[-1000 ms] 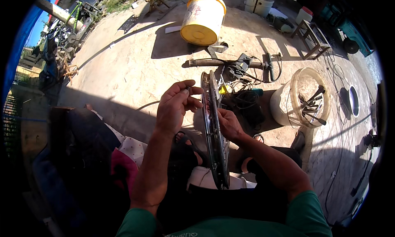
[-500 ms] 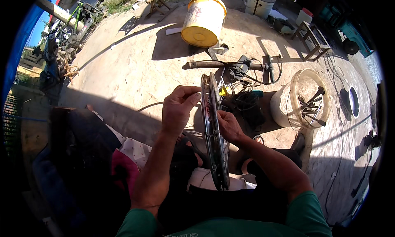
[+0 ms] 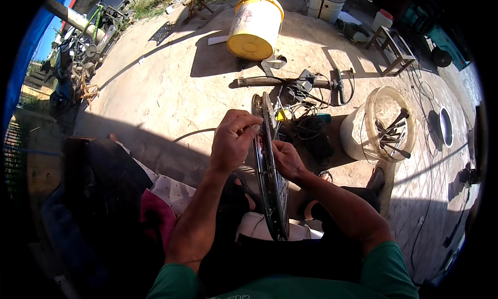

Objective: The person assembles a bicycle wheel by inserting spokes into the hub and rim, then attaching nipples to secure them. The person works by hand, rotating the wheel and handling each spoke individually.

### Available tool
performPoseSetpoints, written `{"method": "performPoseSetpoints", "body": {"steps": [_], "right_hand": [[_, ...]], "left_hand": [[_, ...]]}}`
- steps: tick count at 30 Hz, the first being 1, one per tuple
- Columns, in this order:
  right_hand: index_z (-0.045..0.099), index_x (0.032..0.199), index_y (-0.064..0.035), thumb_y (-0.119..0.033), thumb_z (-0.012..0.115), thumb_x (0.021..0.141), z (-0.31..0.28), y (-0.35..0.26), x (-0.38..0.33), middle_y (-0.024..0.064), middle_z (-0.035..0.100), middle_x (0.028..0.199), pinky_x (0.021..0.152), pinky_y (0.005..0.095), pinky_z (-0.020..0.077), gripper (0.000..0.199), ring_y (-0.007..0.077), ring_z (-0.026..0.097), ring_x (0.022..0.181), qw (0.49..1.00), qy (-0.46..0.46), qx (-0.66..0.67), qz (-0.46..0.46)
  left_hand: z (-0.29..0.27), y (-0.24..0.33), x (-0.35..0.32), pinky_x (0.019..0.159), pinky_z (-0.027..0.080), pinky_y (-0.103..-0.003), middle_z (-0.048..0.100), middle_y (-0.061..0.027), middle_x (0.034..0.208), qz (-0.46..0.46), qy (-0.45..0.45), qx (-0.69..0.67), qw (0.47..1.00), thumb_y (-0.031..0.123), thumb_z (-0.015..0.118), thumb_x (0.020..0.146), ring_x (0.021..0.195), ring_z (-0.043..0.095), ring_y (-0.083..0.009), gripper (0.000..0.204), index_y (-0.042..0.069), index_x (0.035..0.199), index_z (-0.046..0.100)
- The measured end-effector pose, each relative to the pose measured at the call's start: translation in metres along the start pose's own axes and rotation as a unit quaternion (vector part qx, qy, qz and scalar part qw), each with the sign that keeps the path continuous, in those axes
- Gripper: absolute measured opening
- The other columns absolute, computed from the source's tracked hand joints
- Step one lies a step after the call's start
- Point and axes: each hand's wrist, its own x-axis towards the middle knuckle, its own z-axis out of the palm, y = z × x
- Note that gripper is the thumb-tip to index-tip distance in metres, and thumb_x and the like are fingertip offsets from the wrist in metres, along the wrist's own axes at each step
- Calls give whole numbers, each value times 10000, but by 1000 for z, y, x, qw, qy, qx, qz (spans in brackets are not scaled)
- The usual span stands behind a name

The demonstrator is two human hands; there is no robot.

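Note:
A metal bicycle wheel rim (image 3: 263, 177) with spokes on its right side stands upright, edge toward me, between my knees. My left hand (image 3: 232, 143) is closed in a pinch at the inner channel of the rim, near its upper part. Whatever lies between that thumb and forefinger is too small to name. On the opposite side, my right hand (image 3: 287, 160) is closed against the rim and spokes, with its fingertips partly hidden behind the rim.
To the right stands a whitish bucket (image 3: 354, 135) holding metal tools (image 3: 394, 134). Beyond the wheel lie a hand pump (image 3: 259, 81) and tangled black cables (image 3: 306, 125). Farther off are a yellow-and-white bucket (image 3: 257, 29) and a small stool (image 3: 392, 50). Cloth (image 3: 158, 211) lies at left.
My left hand has moved right and slightly down, bringing its pinched fingertips from beside the rim to its channel. The right hand and the wheel have barely moved.

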Motion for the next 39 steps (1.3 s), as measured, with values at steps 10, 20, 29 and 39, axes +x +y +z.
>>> {"method": "performPoseSetpoints", "body": {"steps": [10, 20, 29, 39], "right_hand": [[618, 807, -31, -439, 501, 1039, 3, -2, 0, -40, 512, 689, 559, 255, 364, 483, 54, 435, 634, 1000, 11, 13, 1], [641, 812, -27, -455, 516, 1020, 5, -10, -4, -35, 505, 677, 546, 262, 342, 492, 66, 422, 620, 1000, 18, 16, 11], [653, 817, -23, -461, 509, 1023, 4, -10, -4, -31, 506, 677, 557, 266, 348, 505, 69, 426, 627, 1000, 15, 19, 10], [630, 800, -26, -467, 508, 1024, 1, -9, -3, -26, 497, 669, 554, 276, 357, 510, 74, 427, 618, 999, 24, 18, 13]], "left_hand": [[3, -7, 2, 775, 514, -260, 624, -71, 1054, -14, -1, -30, 999, 48, 663, 905, 903, 638, -141, 160, -5, 1036, 738], [3, 7, -2, 736, 533, -265, 615, -89, 1041, 8, -24, 4, 1000, 40, 655, 918, 870, 648, -148, 155, -8, 1045, 729], [5, -6, 0, 675, 547, -278, 608, -94, 1061, -14, 13, -8, 1000, 61, 680, 902, 782, 668, -158, 137, 4, 1021, 717], [4, -10, 1, 770, 565, -287, 546, -131, 1280, 9, -35, -68, 997, 50, 646, 909, 982, 652, -190, 179, -1, 1072, 698]]}}
